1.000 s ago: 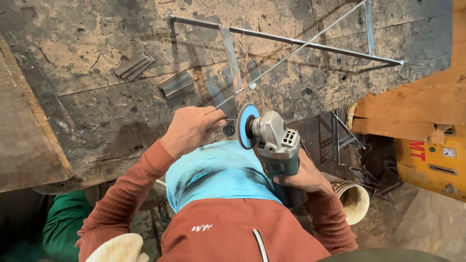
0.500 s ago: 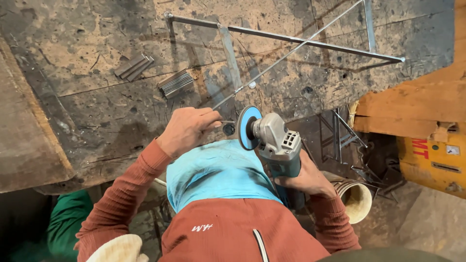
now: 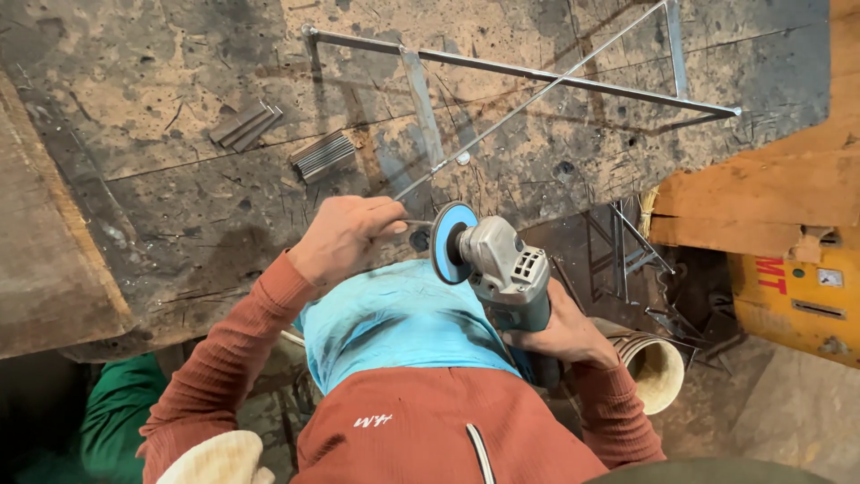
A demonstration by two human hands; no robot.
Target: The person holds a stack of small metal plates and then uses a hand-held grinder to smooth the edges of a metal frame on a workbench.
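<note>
My right hand [image 3: 563,327] grips the body of a grey angle grinder [image 3: 502,264] whose blue disc [image 3: 448,242] stands on edge at the near rim of the worn workbench [image 3: 179,197]. My left hand [image 3: 345,235] pinches a small thin metal piece [image 3: 414,222] and holds it against the disc's left face. Beyond the hands, a welded frame of thin steel rods [image 3: 537,76] lies flat on the bench, one diagonal rod running down toward the disc. A light blue cloth [image 3: 403,318] covers my lap below the grinder.
Two small stacks of short metal strips [image 3: 246,124] [image 3: 322,155] lie on the bench to the left. A wooden block [image 3: 45,269] sits at the left edge. A yellow machine [image 3: 797,287], scrap metal frames [image 3: 627,246] and a roll [image 3: 658,367] are on the right.
Hands and grinder have barely shifted; the left hand still holds the small piece against the disc.
</note>
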